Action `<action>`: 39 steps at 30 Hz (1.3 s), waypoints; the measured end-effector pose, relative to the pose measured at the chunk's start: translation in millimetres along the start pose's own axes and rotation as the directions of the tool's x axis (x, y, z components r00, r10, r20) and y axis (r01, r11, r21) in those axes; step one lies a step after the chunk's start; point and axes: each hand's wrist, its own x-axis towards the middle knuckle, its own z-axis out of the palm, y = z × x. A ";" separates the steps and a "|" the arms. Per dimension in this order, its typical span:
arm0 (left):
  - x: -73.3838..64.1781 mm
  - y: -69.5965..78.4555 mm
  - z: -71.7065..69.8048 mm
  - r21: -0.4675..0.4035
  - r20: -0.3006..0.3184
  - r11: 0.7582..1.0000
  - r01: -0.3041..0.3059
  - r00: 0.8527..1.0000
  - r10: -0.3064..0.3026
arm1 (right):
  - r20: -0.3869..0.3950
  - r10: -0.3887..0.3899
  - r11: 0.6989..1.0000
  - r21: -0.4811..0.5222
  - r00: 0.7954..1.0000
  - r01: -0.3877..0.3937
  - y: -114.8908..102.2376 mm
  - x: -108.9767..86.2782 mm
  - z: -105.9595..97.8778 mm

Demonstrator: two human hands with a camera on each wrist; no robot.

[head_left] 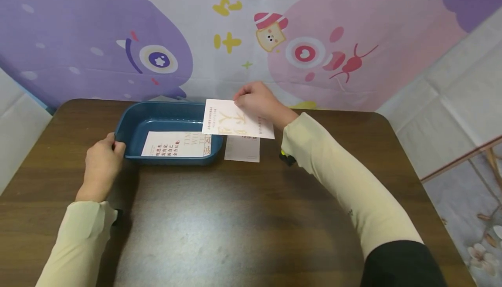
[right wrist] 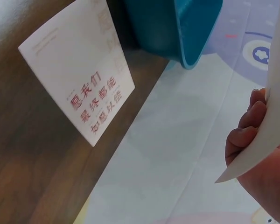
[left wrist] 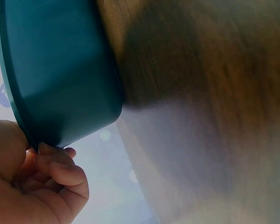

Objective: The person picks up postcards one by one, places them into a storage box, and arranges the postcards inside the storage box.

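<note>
My left hand (head_left: pixel 103 158) pinches the left rim of a dark blue rectangular tray (head_left: pixel 172 160) on the table; the left wrist view shows thumb and fingers (left wrist: pixel 67 175) at its corner. Inside the tray lies a printed white card (head_left: pixel 166 144) with dark red and pale gold lettering. My right hand (head_left: pixel 260 102) holds another white card (head_left: pixel 219 119) by its edge, raised over the tray's right end. Below it, another card (head_left: pixel 242 151) rests on the table beside the tray; its red characters (right wrist: pixel 95 95) show in the right wrist view. The held card hides part of it.
The brown wooden table (head_left: pixel 235 226) ends at the back against a cartoon-printed cloth (head_left: pixel 219 69). A pale panel (head_left: pixel 443 104) stands along the right side, with floral fabric (head_left: pixel 482 217) below it.
</note>
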 end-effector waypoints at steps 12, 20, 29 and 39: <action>-1.4 -0.4 4.3 -0.003 -0.036 1.000 -0.024 0.999 0.023 | 0.032 -0.049 0.999 0.004 0.998 0.049 -7.1 5.6 16.1; -2.7 1.9 4.6 -0.005 -0.036 1.000 -0.020 0.999 0.020 | 0.046 -0.050 0.999 -0.007 0.998 0.050 -13.1 8.8 23.9; -5.7 4.0 5.3 -0.008 -0.036 1.000 -0.015 0.999 0.014 | 0.069 -0.060 0.997 -0.047 0.996 0.063 -17.3 13.3 34.5; -5.6 5.6 7.4 -0.019 -0.060 0.999 -0.031 0.998 0.030 | 0.090 -0.112 0.992 -0.054 0.990 0.117 -23.0 15.1 44.4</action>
